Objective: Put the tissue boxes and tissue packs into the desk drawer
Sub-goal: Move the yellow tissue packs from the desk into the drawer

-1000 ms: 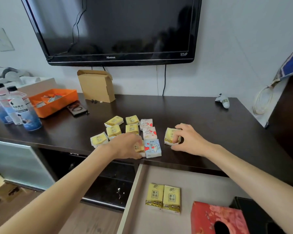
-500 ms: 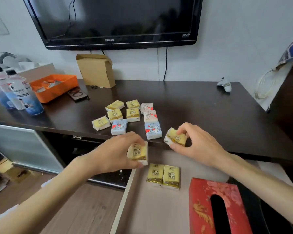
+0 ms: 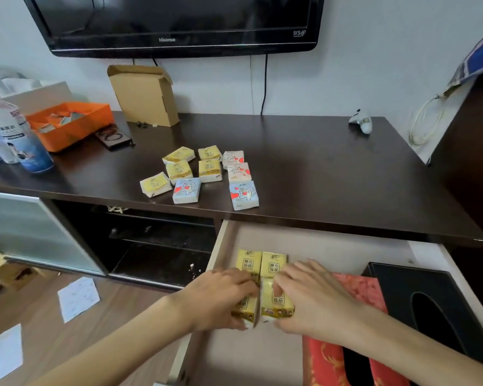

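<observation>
Nine tissue packs (image 3: 210,170) on desk, four in drawer (image 3: 262,355).

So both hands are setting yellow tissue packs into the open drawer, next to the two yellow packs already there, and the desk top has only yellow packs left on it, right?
Not quite. The head view shows the desk top also holds two blue packs and two white packs among the yellow packs. The rest stands: the left hand and right hand set yellow packs into the drawer.

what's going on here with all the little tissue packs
A person is loading an open drawer. The left hand and right hand each set a yellow pack down in front of two packs already inside, beside a red tissue box. Nine packs remain on the desk.
</observation>
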Action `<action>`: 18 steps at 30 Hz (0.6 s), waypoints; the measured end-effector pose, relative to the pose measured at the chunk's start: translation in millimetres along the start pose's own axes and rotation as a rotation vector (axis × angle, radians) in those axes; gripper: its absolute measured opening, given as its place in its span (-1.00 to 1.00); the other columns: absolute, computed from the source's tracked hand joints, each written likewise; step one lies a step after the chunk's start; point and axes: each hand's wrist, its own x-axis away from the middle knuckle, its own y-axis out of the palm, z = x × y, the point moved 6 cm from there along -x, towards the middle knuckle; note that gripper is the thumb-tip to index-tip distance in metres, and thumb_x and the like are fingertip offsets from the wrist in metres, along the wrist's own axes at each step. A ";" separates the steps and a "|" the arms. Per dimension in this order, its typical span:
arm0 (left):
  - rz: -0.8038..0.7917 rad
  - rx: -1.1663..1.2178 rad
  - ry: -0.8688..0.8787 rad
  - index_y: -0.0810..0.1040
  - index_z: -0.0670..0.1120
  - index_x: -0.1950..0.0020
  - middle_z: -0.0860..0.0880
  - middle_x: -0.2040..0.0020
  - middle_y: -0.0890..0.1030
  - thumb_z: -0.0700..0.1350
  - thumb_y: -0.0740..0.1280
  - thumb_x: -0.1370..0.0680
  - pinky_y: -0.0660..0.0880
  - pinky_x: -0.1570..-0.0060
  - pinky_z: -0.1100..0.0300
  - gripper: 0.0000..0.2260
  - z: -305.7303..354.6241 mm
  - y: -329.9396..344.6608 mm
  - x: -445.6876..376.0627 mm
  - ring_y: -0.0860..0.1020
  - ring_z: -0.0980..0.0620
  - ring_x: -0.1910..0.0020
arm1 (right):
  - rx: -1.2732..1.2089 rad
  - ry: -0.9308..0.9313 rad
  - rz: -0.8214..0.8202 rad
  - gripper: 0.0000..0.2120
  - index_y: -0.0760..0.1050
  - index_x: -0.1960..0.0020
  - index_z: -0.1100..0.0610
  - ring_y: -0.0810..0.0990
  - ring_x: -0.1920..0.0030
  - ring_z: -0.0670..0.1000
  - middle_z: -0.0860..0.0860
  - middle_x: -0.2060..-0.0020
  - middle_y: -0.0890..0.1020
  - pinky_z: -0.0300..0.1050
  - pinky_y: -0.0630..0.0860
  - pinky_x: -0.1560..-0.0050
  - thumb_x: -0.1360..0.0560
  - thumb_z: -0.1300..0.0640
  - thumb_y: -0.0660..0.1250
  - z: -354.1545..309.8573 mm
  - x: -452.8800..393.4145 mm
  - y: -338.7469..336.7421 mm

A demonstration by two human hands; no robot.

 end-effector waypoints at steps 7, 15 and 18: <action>-0.013 -0.024 0.021 0.47 0.01 -0.28 0.02 -0.22 0.54 0.29 0.40 -0.42 0.47 -0.12 0.05 -0.45 1.4 5.8 0.8 0.52 -0.03 -0.20 | 0.098 -0.010 -0.083 -0.48 0.48 -0.19 0.00 0.36 -0.22 0.01 -0.07 -0.15 0.45 0.12 0.18 -0.39 -0.43 -0.35 0.29 -8.9 -5.7 10.0; 0.069 0.082 0.005 0.47 0.05 -0.33 0.08 -0.27 0.50 0.27 0.31 -0.51 0.55 -0.09 0.01 -0.53 -7.1 -15.4 7.0 0.50 0.03 -0.24 | -0.147 0.012 0.094 -0.65 0.55 -0.15 -0.13 0.39 -0.19 -0.12 -0.22 -0.11 0.47 -0.14 0.29 -0.21 -0.44 -0.25 0.35 10.1 -11.5 -8.9; 0.110 0.060 0.013 0.42 0.04 -0.42 0.07 -0.42 0.43 0.16 0.40 -0.50 0.41 -0.34 0.10 -0.47 -19.5 -26.4 1.6 0.39 0.05 -0.41 | -0.047 0.003 -0.010 -0.32 0.43 -0.39 -0.01 0.36 -0.37 -0.01 -0.08 -0.37 0.42 -0.07 0.35 -0.31 -0.37 -0.29 0.42 16.2 -25.2 -6.8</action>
